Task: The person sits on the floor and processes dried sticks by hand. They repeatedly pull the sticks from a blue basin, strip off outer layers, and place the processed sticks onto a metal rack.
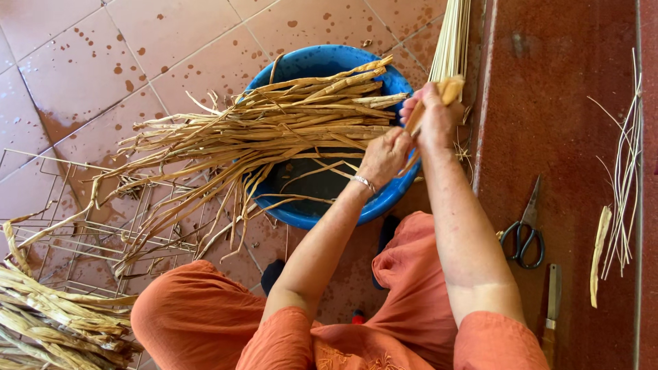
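- Filling the upper left and middle of the frame, the tiled floor (82,75) is wet-spotted, and a red raised ledge (562,103) runs down the right side.
- Centre frame sits a blue basin (322,62) with dark water in it; across its rim lies a large sheaf of dried leaf strips (274,123), fanning out toward the lower left over a wire rack (75,233).
- A second heap of the same strips (55,315) lies at the lower left corner.
- A bundle of thin pale reeds (454,34) stands upright at the top right of the basin; loose reeds (625,178) lie on the ledge at far right.
- The right hand (439,120) has its grip closed around the lower end of the reed bundle together with a flat tan strip (450,89).
- The left hand (385,156), just beside it, pinches the same strip lower down.
- Judging by looks, the strip is light, limp and fibrous, likely to fray or split lengthwise; holding it close to the bundle, flat between thumb and fingers, seems safest.
- Scissors (524,236) and a knife (552,308) lie on the ledge at lower right.
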